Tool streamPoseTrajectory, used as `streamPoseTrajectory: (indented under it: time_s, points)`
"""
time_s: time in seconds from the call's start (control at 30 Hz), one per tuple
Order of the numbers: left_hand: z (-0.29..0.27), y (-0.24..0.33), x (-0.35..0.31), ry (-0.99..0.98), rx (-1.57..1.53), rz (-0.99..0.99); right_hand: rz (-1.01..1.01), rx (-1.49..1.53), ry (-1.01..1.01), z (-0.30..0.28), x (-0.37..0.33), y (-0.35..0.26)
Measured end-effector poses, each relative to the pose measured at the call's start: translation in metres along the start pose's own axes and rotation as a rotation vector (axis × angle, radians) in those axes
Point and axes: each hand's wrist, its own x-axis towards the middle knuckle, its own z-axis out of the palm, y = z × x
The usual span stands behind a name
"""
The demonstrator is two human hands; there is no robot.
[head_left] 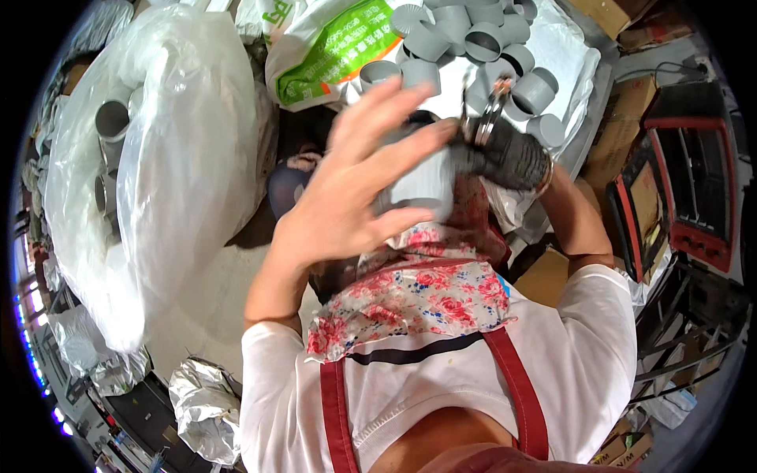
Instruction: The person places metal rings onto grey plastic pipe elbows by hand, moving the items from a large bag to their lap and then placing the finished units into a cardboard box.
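Note:
My left hand (355, 177) is bare and slightly smeared by motion. Its fingers are spread, in front of a grey plastic pipe fitting (422, 185) above my lap. I cannot tell whether the fingers touch the fitting. On the fitting's right side is my right hand (505, 154) in a black glove, closed around a slim metal tool (493, 110) with thin shiny parts pointing away from me. The tool's exact kind is hard to make out. Whether the glove also grips the fitting is unclear. Just beyond both hands lie several loose grey pipe fittings (483, 41) in a pile.
The pile rests on a white and green printed sack (339, 67). To the left bulges a large clear plastic bag (189, 150) with grey fittings inside. A red and black metal-framed device (694, 189) and a cardboard box (623, 130) stand at the right. A floral apron (410, 303) covers my lap.

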Motion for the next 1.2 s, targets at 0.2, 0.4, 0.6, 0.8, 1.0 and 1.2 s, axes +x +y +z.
streamPoseTrajectory:
  time_s: [0.2,0.4,0.6,0.8,1.0,1.2]
  points:
    - [0.053,0.015,-0.046,-0.185,-0.429,-0.479,0.355,0.438,-0.199,0.04,-0.041,-0.042]
    - [0.088,0.011,-0.098,-0.137,-0.58,-0.555,0.403,0.167,-0.182,0.056,-0.069,-0.048]
    - [0.098,0.009,-0.127,0.063,-0.473,-0.436,0.27,-0.018,-0.086,0.067,-0.08,-0.037]
    - [0.112,-0.001,-0.142,0.22,-0.628,-0.66,0.352,0.164,-0.122,0.074,-0.08,-0.029]
    - [0.111,0.006,-0.133,0.33,-1.159,-0.832,0.1,0.242,-0.05,0.072,-0.082,-0.04]
    - [0.082,0.019,-0.11,0.125,-1.535,-0.968,0.602,0.585,0.35,0.08,-0.079,-0.065]
